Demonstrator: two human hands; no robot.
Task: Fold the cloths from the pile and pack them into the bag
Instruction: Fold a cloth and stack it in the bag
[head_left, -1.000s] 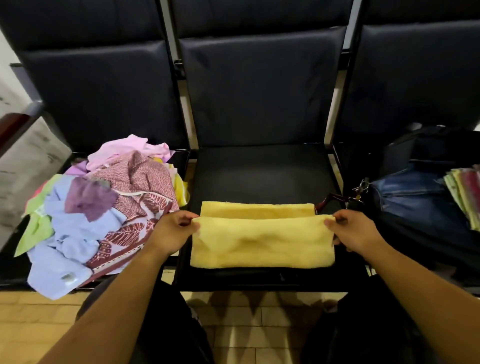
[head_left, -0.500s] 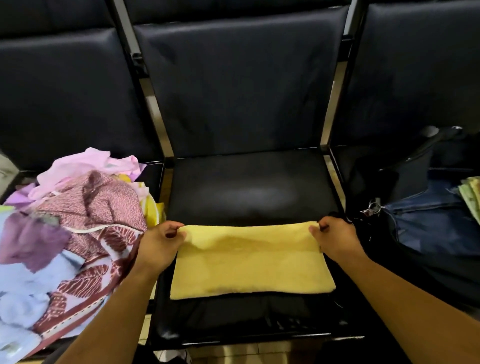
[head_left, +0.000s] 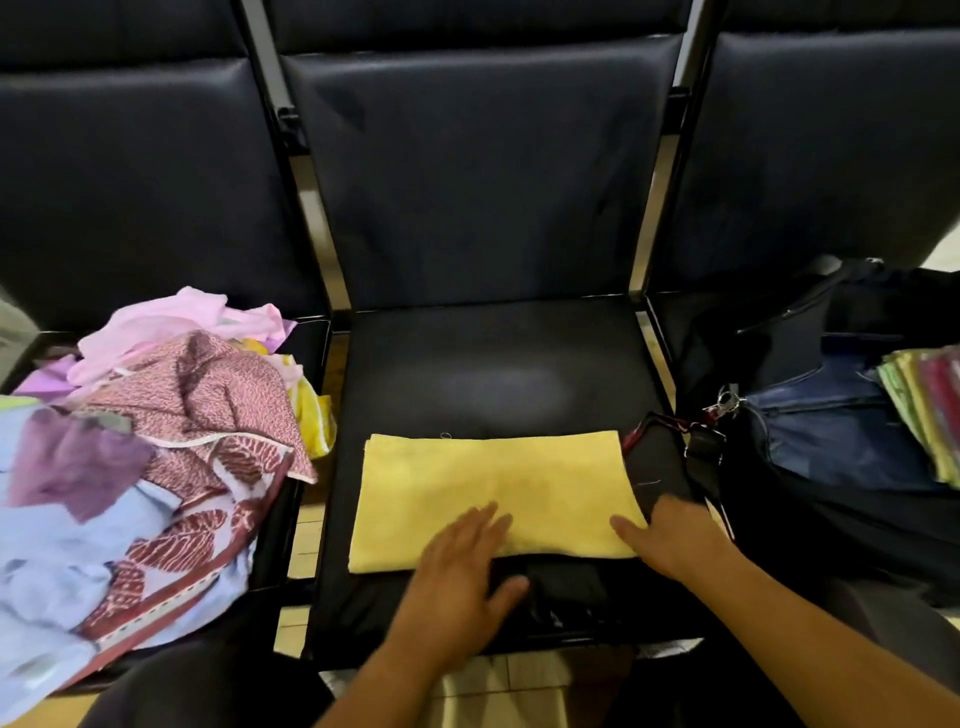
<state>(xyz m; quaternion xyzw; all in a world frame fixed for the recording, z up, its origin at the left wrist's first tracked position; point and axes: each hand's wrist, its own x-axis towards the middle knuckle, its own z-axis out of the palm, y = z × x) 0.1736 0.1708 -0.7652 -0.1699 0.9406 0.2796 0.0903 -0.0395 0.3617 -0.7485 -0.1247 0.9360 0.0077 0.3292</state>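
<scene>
On middle seat, near edge: yellow cloth, folded flat; left hand & right hand rest on its near edge, fingers straight, gripping nothing. Prob. light, soft, floppy; scoop under w/ flat palms or pinch both short ends, else fold sags open before bag, right.

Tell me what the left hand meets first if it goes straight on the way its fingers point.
The folded yellow cloth. The left hand has its straight fingers over the cloth's near edge; whether they touch it or hover just above is unclear.
</scene>
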